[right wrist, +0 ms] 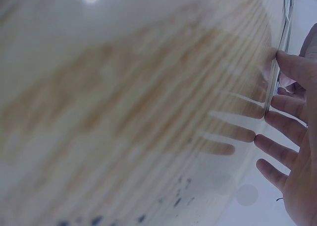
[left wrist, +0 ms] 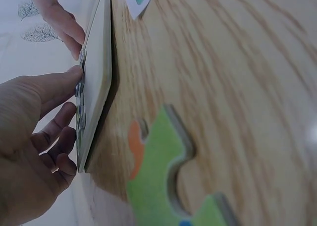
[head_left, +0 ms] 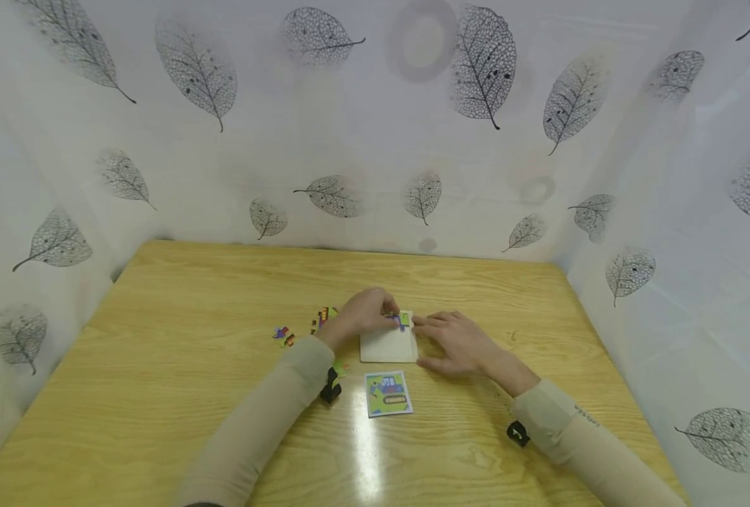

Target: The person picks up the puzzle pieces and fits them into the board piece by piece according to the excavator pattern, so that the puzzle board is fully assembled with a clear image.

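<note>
A pale square puzzle board (head_left: 384,348) lies on the table, with several green and blue pieces along its far edge. My left hand (head_left: 367,311) bends over that edge; thumb and fingers pinch a blue-and-green puzzle piece (head_left: 403,322), partly hidden by the hand. In the left wrist view the thumb of the left hand (left wrist: 29,117) touches the row of pieces on the board (left wrist: 101,62). My right hand (head_left: 460,345) rests at the board's right side, fingers spread and fingertips against its edge. The right wrist view shows these fingers (right wrist: 282,127) fairly straight.
Nearer me lies a picture card (head_left: 389,394) with a vehicle on green. Loose pieces (head_left: 284,336) are scattered left of the board, and a green piece (left wrist: 161,171) lies under the left wrist. Black wrist devices (head_left: 330,387) sit by both forearms. A leaf-patterned curtain (head_left: 375,127) surrounds the table.
</note>
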Demonstrator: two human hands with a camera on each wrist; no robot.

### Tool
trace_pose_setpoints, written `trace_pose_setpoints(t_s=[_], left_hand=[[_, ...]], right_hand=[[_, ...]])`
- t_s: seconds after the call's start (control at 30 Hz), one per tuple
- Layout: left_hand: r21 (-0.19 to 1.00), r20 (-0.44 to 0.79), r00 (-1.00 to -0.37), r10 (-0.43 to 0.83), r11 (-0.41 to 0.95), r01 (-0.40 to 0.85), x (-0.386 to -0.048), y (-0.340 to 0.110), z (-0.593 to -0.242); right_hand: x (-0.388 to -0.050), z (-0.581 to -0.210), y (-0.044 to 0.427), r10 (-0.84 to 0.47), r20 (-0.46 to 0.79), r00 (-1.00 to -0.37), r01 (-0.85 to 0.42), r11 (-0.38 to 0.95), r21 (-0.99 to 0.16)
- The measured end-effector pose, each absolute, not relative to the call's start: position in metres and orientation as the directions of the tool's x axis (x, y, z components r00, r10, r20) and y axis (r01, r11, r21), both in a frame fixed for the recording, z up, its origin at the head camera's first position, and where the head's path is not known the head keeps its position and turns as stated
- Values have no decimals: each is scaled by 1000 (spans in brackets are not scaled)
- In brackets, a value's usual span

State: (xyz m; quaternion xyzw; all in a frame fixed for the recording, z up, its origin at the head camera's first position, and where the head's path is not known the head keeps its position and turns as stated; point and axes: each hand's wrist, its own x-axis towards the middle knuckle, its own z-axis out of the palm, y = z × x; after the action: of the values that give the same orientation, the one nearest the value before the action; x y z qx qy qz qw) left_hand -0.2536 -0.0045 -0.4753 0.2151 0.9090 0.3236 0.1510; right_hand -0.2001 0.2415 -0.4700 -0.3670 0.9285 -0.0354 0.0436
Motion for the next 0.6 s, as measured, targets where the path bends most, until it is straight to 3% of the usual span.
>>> trace_pose_setpoints(t_s=[0.6], left_hand=[[612, -129, -855, 502, 719, 330, -254, -3, -477]], right_hand=[[-200, -469, 241, -683, -58, -728, -676, 730, -102]])
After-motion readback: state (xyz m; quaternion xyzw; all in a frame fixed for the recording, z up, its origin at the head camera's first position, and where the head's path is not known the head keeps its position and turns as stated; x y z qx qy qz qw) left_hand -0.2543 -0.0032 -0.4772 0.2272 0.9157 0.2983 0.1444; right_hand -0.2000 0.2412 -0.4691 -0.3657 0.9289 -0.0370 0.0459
